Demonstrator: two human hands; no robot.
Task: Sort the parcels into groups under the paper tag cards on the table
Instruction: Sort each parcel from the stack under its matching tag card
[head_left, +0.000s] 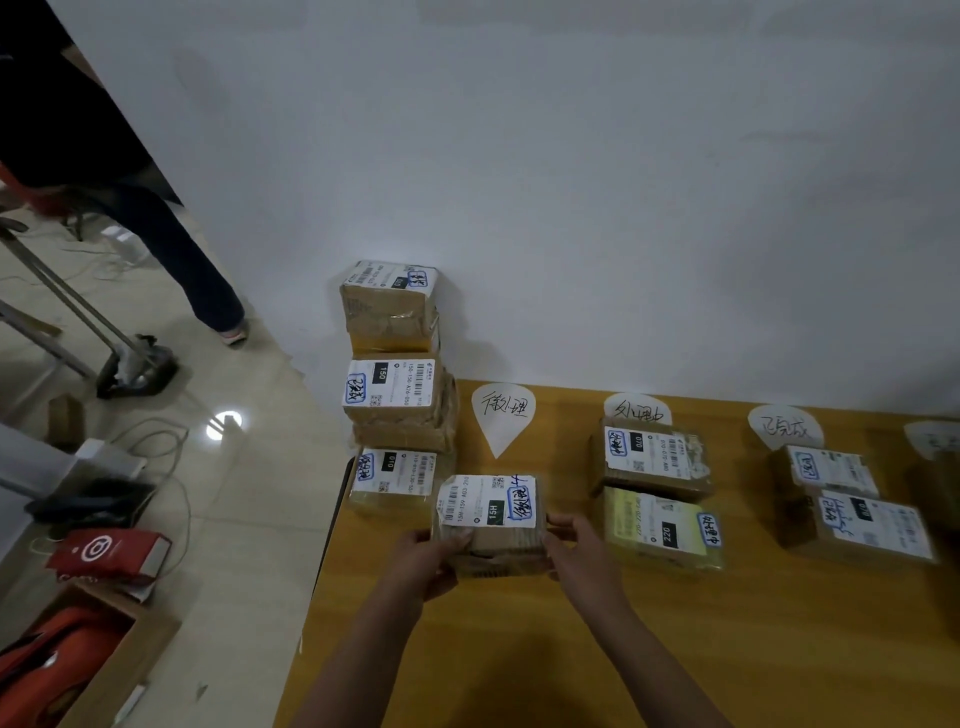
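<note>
We grip one parcel (491, 519) between left hand (434, 558) and right hand (576, 553), fingers curled round its ends, below the leftmost tag (503, 415).

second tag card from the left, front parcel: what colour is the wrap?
Pale yellow-green. The front parcel shows best in the head view.

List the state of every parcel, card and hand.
15H parcel: held at both sides, below left tag card.
Left hand: grips its left side.
Right hand: grips its right side.
Parcel stack: piled at table's left end.
Middle pair: below middle tag card.
Right pair: below right tag card.
</note>
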